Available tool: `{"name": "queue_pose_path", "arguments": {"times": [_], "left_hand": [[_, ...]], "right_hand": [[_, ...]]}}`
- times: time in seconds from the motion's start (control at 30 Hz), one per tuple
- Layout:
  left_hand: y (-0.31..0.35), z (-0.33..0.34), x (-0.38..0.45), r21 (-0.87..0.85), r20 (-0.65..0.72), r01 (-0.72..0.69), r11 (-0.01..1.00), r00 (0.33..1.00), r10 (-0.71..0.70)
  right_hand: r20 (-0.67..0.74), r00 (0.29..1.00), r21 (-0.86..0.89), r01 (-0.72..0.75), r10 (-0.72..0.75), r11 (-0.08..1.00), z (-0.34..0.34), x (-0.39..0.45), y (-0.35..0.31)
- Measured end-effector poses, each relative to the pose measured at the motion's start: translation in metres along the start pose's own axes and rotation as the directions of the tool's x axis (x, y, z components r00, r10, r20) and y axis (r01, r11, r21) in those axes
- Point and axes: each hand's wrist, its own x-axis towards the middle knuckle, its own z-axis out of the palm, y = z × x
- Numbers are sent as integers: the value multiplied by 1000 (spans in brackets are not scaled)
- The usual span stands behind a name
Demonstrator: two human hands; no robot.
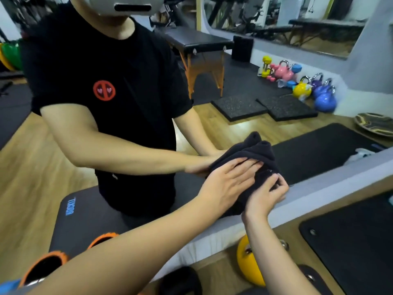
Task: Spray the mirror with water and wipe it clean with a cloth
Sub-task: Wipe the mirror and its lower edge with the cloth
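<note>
Cloth (253, 154), black, bunched against the mirror (148, 116) low down, just above the grey ledge (340, 177). Left hand (227, 182) lies flat on it, fingers (244, 165) straight and spread, pressing the fabric to the glass. Right hand (266, 193) sits just beside, lower right, fingers curled and pinching a fold of the cloth near its lower edge. Mirror shows the person's reflection in a black shirt, hands meeting the cloth from the other side. Yellow kettlebell (249, 262) on the floor below the ledge, between the forearms.
</note>
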Motion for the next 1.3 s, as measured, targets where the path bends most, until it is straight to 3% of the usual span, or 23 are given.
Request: {"name": "queue_pose_path", "arguments": {"times": [0.13, 0.23, 0.37, 0.5, 0.63, 0.8, 0.97, 1.17, 1.3], "left_hand": [[-11, 18, -56, 0, -105, 18, 1000, 994, -18], [-21, 39, -118, -1, -166, 17, 1000, 986, -17], [-43, 54, -212, 28, -144, 72, 997, 987, -67], [-69, 54, -310, -8, -76, 116, 993, 990, -116], [-87, 58, -358, -19, -70, 97, 995, 993, -98], [-77, 58, -332, -44, -161, 88, 995, 982, -94], [-54, 55, -250, -60, -118, 49, 997, 991, -56], [-20, 27, -128, -60, 17, -27, 998, 999, 28], [-11, 11, -103, -32, 214, -53, 998, 975, 58]], "right_hand": [[84, 993, -44, 91, -87, 995, 4, -51, 15], [239, 966, -129, 134, -100, 983, 2, -112, 26], [396, 898, -166, 277, -193, 946, 6, -212, 40], [507, 852, -190, 255, -127, 948, 20, -313, 52], [576, 802, -151, 296, -159, 943, 21, -353, 61], [582, 797, -94, 266, -164, 959, 13, -323, 65], [477, 865, -124, 243, -157, 962, 7, -243, 56], [329, 928, -201, 251, -176, 947, 0, -121, 40], [280, 950, -211, 201, -138, 957, -4, -93, 37]]}}
